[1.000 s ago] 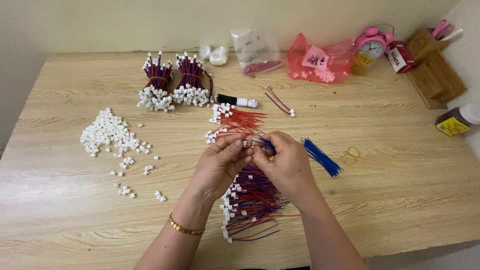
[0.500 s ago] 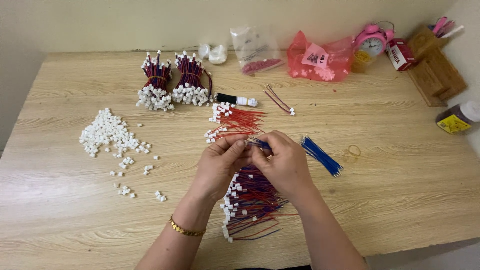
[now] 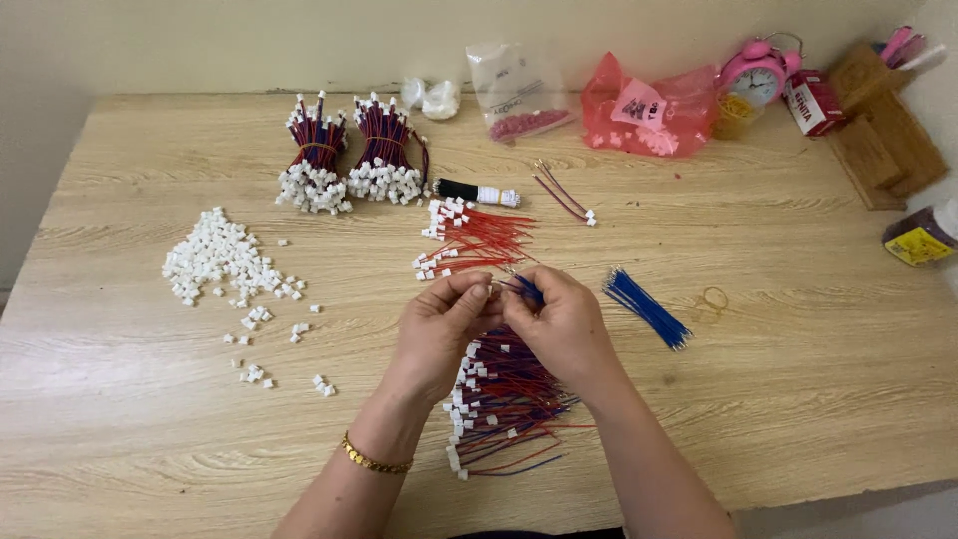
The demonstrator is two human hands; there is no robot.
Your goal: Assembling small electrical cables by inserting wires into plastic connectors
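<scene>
My left hand [image 3: 439,324] and my right hand [image 3: 562,321] meet over the middle of the wooden table [image 3: 798,379], fingertips pinched together. Between them is a small white connector on a red wire, held by the left hand, and a short blue wire [image 3: 526,289] sticking out of the right hand's fingers. A pile of red and blue wires with white connectors [image 3: 499,399] lies under and just below both hands. A fan of red wires with white connectors [image 3: 469,245] lies right above the hands. A bunch of loose blue wires [image 3: 647,306] sits to the right.
A heap of loose white connectors [image 3: 222,262] spreads at the left. Two banded bundles of finished wires [image 3: 349,155] stand at the back, next to a black and white spool [image 3: 476,193]. Plastic bags [image 3: 644,105], a pink alarm clock [image 3: 755,70] and wooden blocks [image 3: 878,140] line the back right.
The hands stay in the same spot; only the fingers have shifted slightly around the wire and connector.
</scene>
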